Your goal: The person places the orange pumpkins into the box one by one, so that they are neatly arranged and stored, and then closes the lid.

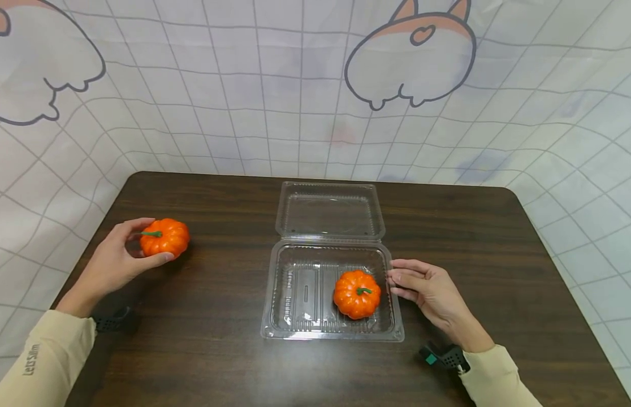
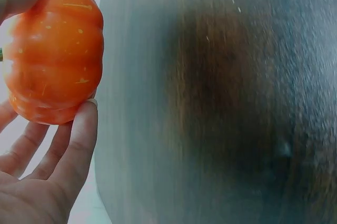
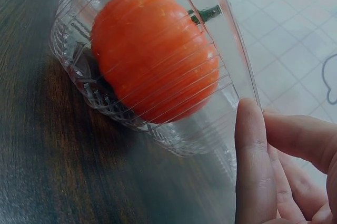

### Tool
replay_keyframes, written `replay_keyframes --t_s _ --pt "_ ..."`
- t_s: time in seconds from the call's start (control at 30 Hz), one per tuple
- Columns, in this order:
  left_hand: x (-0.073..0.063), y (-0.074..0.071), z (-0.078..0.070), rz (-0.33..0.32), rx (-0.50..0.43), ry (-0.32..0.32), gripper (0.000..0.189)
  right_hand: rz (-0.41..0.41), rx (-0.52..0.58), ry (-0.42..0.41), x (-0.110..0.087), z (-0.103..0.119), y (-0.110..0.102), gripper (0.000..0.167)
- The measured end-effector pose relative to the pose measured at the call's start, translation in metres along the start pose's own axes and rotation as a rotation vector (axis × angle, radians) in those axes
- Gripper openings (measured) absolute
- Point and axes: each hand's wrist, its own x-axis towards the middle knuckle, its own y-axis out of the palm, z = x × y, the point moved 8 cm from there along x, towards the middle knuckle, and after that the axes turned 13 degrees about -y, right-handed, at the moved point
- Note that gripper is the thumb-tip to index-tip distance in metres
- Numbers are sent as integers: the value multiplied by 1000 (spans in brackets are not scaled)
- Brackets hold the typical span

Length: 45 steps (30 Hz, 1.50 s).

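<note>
My left hand [image 1: 114, 257] grips a small orange toy pumpkin [image 1: 165, 237] with a green stem, thumb on one side and fingers on the other, over the table's left part. The left wrist view shows the same pumpkin [image 2: 58, 50] close up, its ribbed skin flecked yellow. At centre, a clear plastic clamshell container [image 1: 305, 328] lies with its lid [image 1: 329, 212] folded back. A second orange pumpkin [image 1: 357, 295] sits in the right half of its base. Beside it, my right hand [image 1: 432, 291] pinches the base's right rim [image 3: 245, 71] between thumb and fingers.
The dark brown wooden table [image 1: 203, 350] has rounded far corners. Behind and beside it hangs a white grid-patterned cloth [image 1: 275, 90] with cartoon animal drawings. Dark straps [image 1: 445, 357] sit at both wrists, near the pale yellow sleeves.
</note>
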Motion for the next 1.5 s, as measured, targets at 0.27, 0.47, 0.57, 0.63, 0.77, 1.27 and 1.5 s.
replay_keyframes --t_s 0.27,0.47,0.57,0.63,0.77,1.27,1.5 --pt "-3 3 -18 16 -14 41 87 2 26 -2 -1 -1 -1 22" --pt "-8 5 -37 25 -45 77 85 10 31 -9 0 -1 0 21" --pt "-10 7 -46 43 -66 85 85 13 27 -13 1 -2 0 21" --pt "-12 8 -52 56 -73 84 85 14 23 -12 1 -3 0 21" --pt "-15 11 -63 70 -83 94 82 15 23 -4 2 -4 0 22" --pt "-29 24 -106 135 -145 235 81 1 32 22 -1 -2 1 24" --pt "-37 34 -124 183 -155 256 81 -18 25 31 -1 -1 0 22"
